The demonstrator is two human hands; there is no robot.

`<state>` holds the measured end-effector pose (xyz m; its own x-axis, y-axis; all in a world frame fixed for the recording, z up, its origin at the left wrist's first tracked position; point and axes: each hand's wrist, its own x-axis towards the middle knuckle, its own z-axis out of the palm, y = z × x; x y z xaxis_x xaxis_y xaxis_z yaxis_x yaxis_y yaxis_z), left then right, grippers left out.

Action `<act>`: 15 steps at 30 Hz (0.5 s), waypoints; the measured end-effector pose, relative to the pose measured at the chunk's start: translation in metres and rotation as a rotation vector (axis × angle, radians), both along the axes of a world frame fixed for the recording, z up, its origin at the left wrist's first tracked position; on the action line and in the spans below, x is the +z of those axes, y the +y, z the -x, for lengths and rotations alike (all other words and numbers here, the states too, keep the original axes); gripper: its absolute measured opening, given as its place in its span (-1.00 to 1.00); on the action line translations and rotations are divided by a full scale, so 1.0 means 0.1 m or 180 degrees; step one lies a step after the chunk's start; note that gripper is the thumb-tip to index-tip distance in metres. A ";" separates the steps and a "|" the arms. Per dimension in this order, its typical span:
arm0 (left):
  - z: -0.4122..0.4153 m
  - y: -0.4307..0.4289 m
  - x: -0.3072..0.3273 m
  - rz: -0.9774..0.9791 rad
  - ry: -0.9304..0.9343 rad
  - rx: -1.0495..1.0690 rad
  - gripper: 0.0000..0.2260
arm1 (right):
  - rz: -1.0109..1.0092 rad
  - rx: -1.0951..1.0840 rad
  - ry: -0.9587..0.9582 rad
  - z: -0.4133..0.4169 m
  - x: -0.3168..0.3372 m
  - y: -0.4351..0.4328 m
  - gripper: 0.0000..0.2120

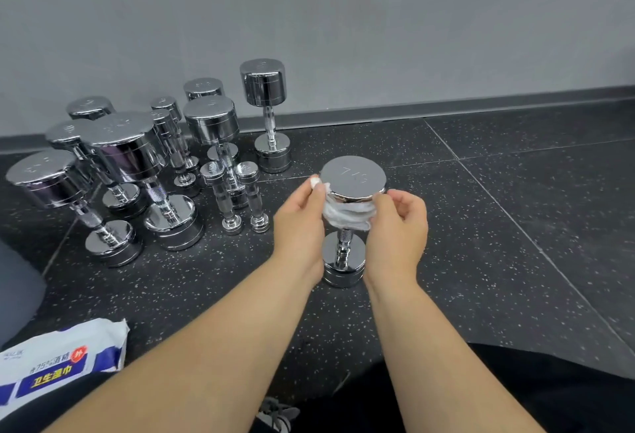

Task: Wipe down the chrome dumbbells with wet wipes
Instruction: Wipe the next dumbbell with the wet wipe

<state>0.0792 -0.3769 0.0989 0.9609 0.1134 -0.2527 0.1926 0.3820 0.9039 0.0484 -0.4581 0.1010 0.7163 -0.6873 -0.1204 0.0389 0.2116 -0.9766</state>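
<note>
Evidently the dumbbell [352, 176] stands on end between both hands so its upper head can be ringed. The left hand [299, 223] pinches one end of the wet wipe [347, 216]; the right hand [398, 226] curls round the other. The wipe pack [58, 360] lies back by the left elbow, probably kept in reach.

A gym corner — speckled black rubber floor tiles [498, 226], a plain grey wall [343, 20], and chrome dumbbells [137, 164] standing upright in a cluster.
</note>
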 end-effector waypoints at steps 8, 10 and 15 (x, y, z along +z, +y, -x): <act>0.18 -0.10 -0.07 -0.1118 -0.0217 -0.0652 -0.64 | -0.0622 -0.0379 0.0044 0.01 -0.06 0.04 -0.78; 0.20 -0.09 -0.11 -0.1757 -0.0432 -0.0523 -0.66 | -0.0795 -0.0287 0.0019 0.01 -0.04 0.06 -0.78; 0.07 0.01 -0.10 -0.1952 -0.0482 0.0129 -0.63 | -0.0769 -0.0371 -0.0038 -0.03 -0.01 0.02 -0.82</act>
<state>0.0718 -0.3763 0.0886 0.9728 0.2316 0.0082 0.0417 -0.2098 0.9768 0.0519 -0.4563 0.1001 0.6364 -0.7176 -0.2829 0.0879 0.4318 -0.8977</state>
